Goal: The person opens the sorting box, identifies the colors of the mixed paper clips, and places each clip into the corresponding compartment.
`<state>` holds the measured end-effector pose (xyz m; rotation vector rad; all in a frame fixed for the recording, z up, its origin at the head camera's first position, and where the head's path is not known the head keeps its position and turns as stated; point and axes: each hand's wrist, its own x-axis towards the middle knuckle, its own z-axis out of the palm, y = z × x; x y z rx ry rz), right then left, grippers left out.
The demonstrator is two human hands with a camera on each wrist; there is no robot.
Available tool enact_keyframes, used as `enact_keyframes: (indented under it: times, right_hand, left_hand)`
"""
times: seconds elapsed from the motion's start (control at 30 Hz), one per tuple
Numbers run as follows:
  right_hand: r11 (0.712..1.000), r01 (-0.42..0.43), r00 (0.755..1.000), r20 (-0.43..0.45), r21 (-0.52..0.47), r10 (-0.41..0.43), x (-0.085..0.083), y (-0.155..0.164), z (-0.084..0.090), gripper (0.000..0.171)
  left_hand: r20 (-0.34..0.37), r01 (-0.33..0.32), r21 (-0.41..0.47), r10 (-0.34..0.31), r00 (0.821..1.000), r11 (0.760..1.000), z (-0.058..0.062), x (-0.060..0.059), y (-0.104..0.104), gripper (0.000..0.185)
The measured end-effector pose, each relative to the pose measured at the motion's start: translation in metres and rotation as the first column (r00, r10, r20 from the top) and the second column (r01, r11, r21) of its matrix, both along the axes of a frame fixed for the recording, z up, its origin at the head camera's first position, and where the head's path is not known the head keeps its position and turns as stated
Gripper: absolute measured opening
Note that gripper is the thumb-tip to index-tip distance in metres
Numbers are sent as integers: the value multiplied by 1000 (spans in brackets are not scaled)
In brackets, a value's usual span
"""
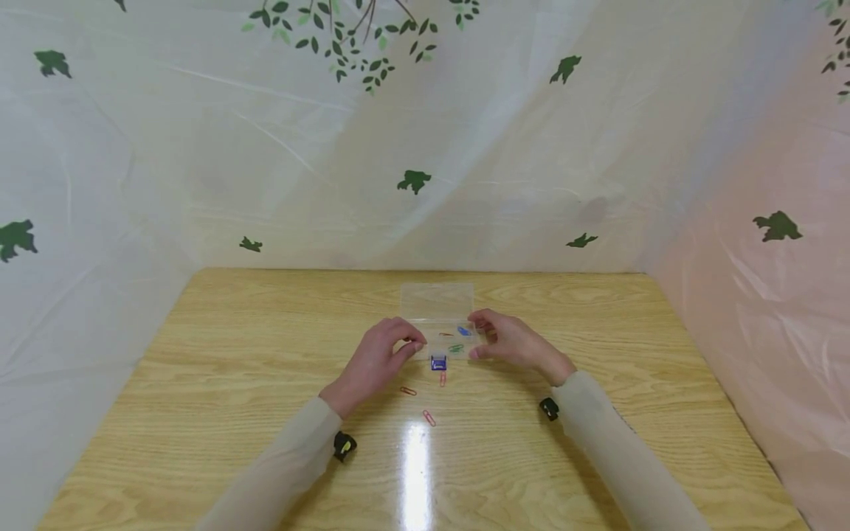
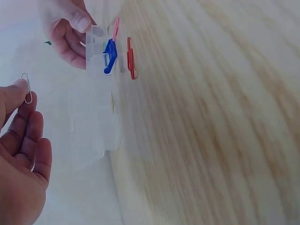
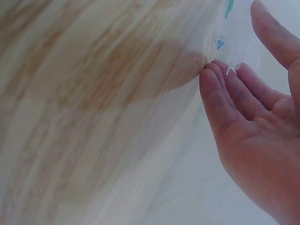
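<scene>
A clear plastic box [image 1: 434, 349] sits on the table with its see-through lid [image 1: 437, 301] raised at the back. Inside lie green paper clips [image 1: 455, 348], a blue one [image 1: 464, 331] and an orange-red one [image 1: 446, 334]. Between thumb and index finger, my left hand [image 1: 385, 358] pinches a white paper clip [image 2: 27, 88] by the box's left end. My right hand [image 1: 514, 341] holds the right end, thumb on the near side and fingers at the far corner. A blue clasp-like piece [image 1: 439, 363] is at the box's front.
Pinkish-red paper clips lie loose on the wooden table [image 1: 232, 369] in front of the box: one by the blue piece [image 1: 443, 379], a darker red clip [image 1: 408, 391] and a nearer clip [image 1: 429, 418]. A pale curtain [image 1: 319, 206] with leaf prints hangs behind the table.
</scene>
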<state>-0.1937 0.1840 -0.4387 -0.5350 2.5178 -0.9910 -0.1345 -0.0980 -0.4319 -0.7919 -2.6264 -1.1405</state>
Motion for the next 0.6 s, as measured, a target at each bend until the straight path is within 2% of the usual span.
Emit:
enact_keyframes:
  times: [0.33,0.6]
  right_hand:
    - [1000,0,1000,-2,-1,0,1,0,0,67]
    - [1000,-3,1000,-1,-9,3,1,1,1,66]
  left_hand:
    - [31,-24,29,23,999,999,1,-9,7,9]
    - [69,-64,-1,64,996,998,1,-17,11,9]
